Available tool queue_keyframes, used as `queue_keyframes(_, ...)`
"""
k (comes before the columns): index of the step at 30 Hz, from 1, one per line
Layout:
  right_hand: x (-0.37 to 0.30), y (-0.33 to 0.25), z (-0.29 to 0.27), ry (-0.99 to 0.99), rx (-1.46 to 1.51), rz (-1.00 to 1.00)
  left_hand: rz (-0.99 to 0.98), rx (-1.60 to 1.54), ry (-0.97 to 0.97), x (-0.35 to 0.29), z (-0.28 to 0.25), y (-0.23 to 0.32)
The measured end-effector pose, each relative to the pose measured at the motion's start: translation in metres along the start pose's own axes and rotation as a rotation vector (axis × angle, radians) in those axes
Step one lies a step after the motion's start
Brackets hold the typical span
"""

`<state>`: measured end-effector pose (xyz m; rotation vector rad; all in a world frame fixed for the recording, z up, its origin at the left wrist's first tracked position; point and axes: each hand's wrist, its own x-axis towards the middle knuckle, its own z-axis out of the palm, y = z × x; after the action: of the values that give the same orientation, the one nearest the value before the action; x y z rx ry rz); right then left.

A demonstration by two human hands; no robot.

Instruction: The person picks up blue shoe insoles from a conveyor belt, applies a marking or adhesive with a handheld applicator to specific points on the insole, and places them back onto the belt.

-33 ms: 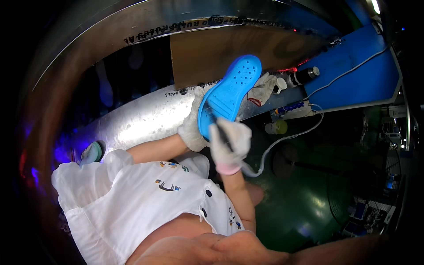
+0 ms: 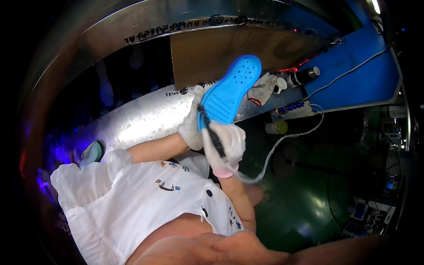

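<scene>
A bright blue shoe sole [image 2: 236, 88] is tilted up over the bench, with a cluster of small holes at its far end and ridges across the near part. My left hand [image 2: 191, 128], in a pale cloth glove, grips the sole's left edge. In my gloved right hand [image 2: 230, 142] is a slim black pen-shaped tool [image 2: 213, 134], its tip by the sole's near left edge. A clear hose [image 2: 269, 160] runs off to the right from beside my right wrist. Whether the tip has bristles is too small to tell.
Beyond the metal bench [image 2: 145, 115] stands a brown board [image 2: 198, 53]. Right of the sole lie a spare glove [image 2: 262, 92], a white cup [image 2: 280, 85] and a black flask [image 2: 303, 77]. A blue panel [image 2: 353, 66] carries a cable. A green-rimmed container [image 2: 92, 153] sits at left.
My right hand has shifted slightly left and down with the black tool, its tip going from the ridges to the sole's left edge. The hose has swung along. My left hand and the sole stay put.
</scene>
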<state>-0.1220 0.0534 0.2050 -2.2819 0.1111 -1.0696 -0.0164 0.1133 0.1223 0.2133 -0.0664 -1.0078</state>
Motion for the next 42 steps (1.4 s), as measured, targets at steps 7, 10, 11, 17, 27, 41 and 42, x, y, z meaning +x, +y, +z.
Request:
queue_keyframes(7,-0.016,0.014,0.005,0.126,0.025,0.110,-0.020,0.030,0.002,0.004,0.021,0.008)
queue_keyframes(10,-0.022,0.000,0.010,0.087,0.245,0.307,-0.137,-0.008,-0.075,0.002,0.021,0.022)
queue_keyframes(11,-0.018,0.009,0.012,0.167,0.529,0.618,-0.112,-0.025,-0.024,0.005,0.026,0.023)
queue_keyframes(17,-0.014,-0.007,0.012,0.051,0.079,0.035,-0.125,0.140,-0.062,0.013,0.053,0.042)
queue_keyframes(27,0.027,0.007,-0.034,-0.452,0.048,-0.184,-0.339,0.556,0.062,0.039,0.026,0.079)
queue_keyframes(41,0.024,0.009,-0.035,-0.403,-0.013,-0.148,0.247,1.292,-0.658,0.063,0.022,0.095)
queue_keyframes(42,0.029,-0.003,-0.039,-0.507,-0.163,-0.205,0.297,1.373,-0.724,0.068,0.013,0.100)
